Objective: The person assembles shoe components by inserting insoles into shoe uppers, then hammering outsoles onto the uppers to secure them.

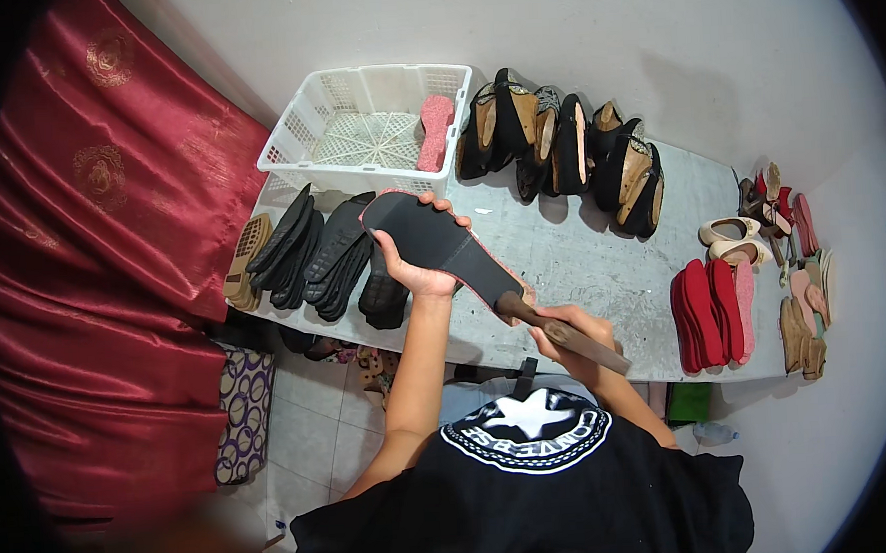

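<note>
The shoe sole (424, 239) is in my left hand (421, 275), which is spread quite wide across its broad part: the thumb presses at the near edge and the fingertips come over the opposite edge. My right hand (579, 341) is closed around a brown tool (558, 333), whose darker, rounded end lies over the narrow end of the sole; if it really touches there, I cannot tell.

The sole is tilted, with its flat dark face turned up and its broad end away from me. A thin pink border shows around it, and at the narrow end there is a tan part.

Beyond my left hand stands a white plastic basket (352, 169) with perforated walls. Inside, against its right side, one speckled pink piece (436, 132) leans, also in the shape of a sole.

To the left of my left hand, black soles (296, 252) are in bundles, with tan soles (249, 259) at their outer side. Farther forward from both hands, dark shoes (573, 144) stand in a row on the grey table (532, 247). To the right of my right hand lie red soles (700, 313), set close together.
</note>
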A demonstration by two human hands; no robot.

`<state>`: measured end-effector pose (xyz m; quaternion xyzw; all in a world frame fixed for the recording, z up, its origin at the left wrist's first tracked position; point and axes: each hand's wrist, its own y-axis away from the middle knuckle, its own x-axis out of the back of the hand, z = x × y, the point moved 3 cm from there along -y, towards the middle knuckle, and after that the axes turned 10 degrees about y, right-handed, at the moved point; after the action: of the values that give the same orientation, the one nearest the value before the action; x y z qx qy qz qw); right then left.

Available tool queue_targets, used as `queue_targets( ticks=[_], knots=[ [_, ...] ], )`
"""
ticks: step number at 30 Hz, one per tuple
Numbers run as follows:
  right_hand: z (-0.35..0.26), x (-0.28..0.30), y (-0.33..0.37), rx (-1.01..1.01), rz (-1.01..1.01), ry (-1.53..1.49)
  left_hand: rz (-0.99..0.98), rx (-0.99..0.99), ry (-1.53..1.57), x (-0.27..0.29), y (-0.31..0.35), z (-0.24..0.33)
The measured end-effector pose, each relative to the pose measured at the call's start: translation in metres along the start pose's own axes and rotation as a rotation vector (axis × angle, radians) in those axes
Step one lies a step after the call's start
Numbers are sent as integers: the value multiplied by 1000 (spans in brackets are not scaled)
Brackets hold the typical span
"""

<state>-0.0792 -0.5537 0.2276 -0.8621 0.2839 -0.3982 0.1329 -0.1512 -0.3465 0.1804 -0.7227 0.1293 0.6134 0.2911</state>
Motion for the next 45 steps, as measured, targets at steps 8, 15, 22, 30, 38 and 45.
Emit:
queue_targets(
  ticks=[8,15,22,30,38,45],
  knots=[
    [-7,-11,-6,36,30,-14,-13,-4,32,-4,1,3],
    [-11,-9,-15,60,86,-33,-2,43,33,-3,3,-5],
    [-10,-13,-22,59,137,-83,-19,82,2,-3,3,-7],
    [-17,-12,-29,68,116,-87,-17,175,-103,1,13,-23],
    [-7,-15,-32,-14,158,-79,-12,201,-95,-2,20,-32],
    [-2,-18,-36,4,265,-131,102,246,-157,10,28,-42]
  ],
)
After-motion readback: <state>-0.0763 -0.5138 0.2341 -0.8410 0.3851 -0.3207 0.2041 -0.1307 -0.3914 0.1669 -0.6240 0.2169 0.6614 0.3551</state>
